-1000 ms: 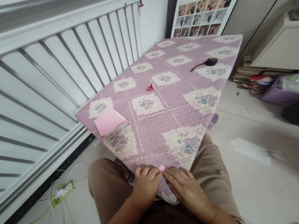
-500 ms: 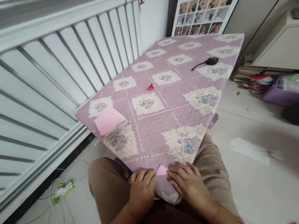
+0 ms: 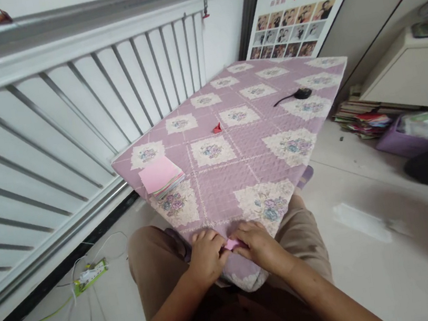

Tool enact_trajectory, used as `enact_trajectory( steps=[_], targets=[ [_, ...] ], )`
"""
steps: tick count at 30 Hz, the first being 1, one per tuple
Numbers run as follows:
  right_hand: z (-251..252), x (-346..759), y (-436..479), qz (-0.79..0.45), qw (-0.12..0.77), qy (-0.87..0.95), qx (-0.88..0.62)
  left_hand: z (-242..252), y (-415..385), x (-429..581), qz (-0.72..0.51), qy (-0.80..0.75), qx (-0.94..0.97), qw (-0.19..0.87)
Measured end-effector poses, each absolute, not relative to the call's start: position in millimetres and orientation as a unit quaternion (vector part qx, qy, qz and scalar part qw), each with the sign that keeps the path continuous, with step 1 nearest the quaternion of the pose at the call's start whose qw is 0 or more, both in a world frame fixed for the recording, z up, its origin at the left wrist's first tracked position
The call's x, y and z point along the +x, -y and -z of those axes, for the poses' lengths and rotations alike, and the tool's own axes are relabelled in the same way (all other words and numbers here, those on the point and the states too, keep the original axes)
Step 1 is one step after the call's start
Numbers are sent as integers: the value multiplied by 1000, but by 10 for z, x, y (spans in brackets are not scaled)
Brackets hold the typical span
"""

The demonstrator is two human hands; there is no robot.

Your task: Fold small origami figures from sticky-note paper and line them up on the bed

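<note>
A small piece of folded pink paper lies between my hands at the near end of the cloth-covered table. My left hand pinches its left side, with thumb and fingers closed. On the other side my right hand grips the paper the same way, fingers curled over it. Much of the paper is hidden under the fingertips. To the left on the table sits a stack of square colored paper with a pink sheet on top. Farther off is a small red folded paper piece.
A purple floral tablecloth covers the table. Near its far right edge lies a black object with a thin tail. A white radiator runs along the left. On the floor are a power strip and a purple bin.
My fingers have closed in from lying flat beside the pink paper to gripping it. Less of it shows, and its pointed triangle shape is no longer visible. The camera view has tilted up slightly.
</note>
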State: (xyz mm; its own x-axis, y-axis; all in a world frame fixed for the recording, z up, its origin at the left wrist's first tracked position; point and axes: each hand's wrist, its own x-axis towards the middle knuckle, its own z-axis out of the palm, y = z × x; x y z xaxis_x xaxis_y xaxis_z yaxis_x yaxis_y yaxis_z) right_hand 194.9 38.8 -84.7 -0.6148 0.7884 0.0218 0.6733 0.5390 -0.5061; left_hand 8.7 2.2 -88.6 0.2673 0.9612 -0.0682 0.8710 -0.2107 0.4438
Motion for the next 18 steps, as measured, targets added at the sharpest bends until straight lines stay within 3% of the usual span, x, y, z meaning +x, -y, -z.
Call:
enact_trajectory(
  steps=[12, 18],
  targets=[
    [847, 1852, -384, -124, 184, 891, -397, 938, -100, 176, -260, -612, 700, 262],
    [775, 1810, -402, -114, 173, 882, -424, 910, -152, 271, -282, -611, 688, 272]
  ],
)
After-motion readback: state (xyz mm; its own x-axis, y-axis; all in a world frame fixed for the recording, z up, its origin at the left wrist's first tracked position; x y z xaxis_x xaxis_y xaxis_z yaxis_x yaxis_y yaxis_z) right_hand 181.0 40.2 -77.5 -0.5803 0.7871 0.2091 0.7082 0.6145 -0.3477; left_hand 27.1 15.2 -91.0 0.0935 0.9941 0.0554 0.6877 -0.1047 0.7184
